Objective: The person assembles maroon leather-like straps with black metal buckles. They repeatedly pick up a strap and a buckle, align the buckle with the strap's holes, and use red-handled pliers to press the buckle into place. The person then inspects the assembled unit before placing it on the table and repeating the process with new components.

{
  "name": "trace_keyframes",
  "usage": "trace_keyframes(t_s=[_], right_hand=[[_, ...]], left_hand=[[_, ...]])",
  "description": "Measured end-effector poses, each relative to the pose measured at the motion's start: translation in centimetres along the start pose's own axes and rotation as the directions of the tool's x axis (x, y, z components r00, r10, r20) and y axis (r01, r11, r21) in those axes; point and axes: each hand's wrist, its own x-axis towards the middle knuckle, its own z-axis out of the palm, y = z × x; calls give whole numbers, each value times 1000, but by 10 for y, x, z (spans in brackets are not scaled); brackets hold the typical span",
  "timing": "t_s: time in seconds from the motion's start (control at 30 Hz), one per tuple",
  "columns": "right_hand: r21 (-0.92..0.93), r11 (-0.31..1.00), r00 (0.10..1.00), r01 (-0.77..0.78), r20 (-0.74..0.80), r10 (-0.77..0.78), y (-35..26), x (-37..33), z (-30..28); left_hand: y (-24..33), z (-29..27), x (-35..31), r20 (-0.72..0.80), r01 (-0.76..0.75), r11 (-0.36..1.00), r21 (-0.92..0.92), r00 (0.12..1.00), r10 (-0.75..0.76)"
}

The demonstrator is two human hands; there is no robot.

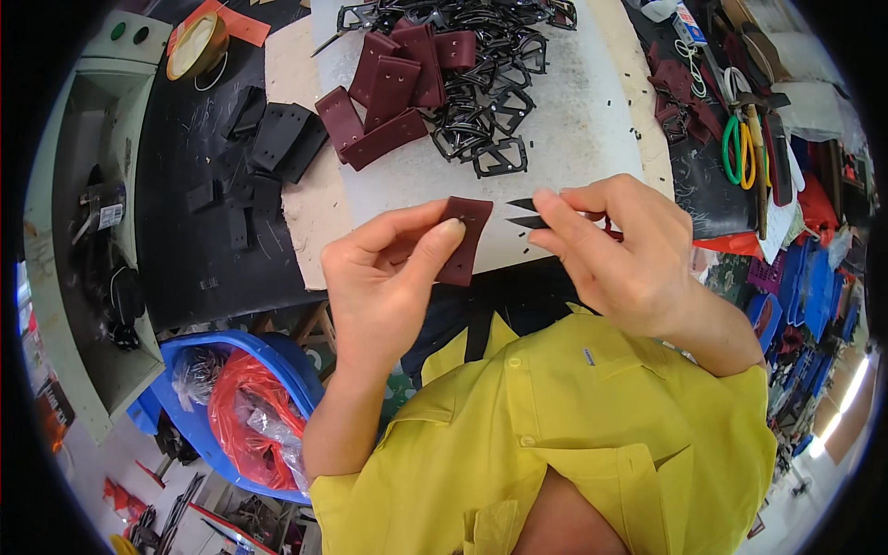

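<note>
My left hand (pixel 384 264) pinches a short dark maroon leather strap piece (pixel 472 236) between thumb and fingers, just above the table's near edge. Small holes show near the ends of the piece. In my right hand (pixel 620 245) is a pair of thread snips (pixel 524 213), their two dark pointed blades apart and aimed at the strap piece without touching it. Most of the snips' handle is hidden in my fingers. Further back on the pale board lies a pile of folded maroon leather pieces (pixel 393 83), beside a heap of black metal buckles (pixel 481 111).
Black leather pieces (pixel 285 139) lie left of the board (pixel 583 120). A round bowl (pixel 197 46) stands at the far left. To the right are more maroon pieces (pixel 684 97) and scissors with green and yellow handles (pixel 735 153). A blue tub (pixel 176 407) holding plastic bags stands below left.
</note>
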Motion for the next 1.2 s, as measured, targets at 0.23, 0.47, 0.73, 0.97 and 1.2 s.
trace_keyframes(t_s=[0.23,0.47,0.73,0.97,1.2], right_hand=[[403,912,994,-81,102,43,-10,1,2],[370,905,940,-211,330,85,1,1,-4],[686,71,618,-724,601,506,-2,21,-3],[501,656,823,-564,407,397,7,13,-4],[166,969,982,-184,78,173,1,5,-15]], left_hand=[[4,7,-1,70,-2,988,-157,997,13],[9,27,-11,131,-405,703,585,902,411],[-1,37,-2,-157,-173,902,-395,980,119],[3,19,-9,114,5,997,-76,993,4],[4,13,-4,-72,153,952,-264,981,-178]])
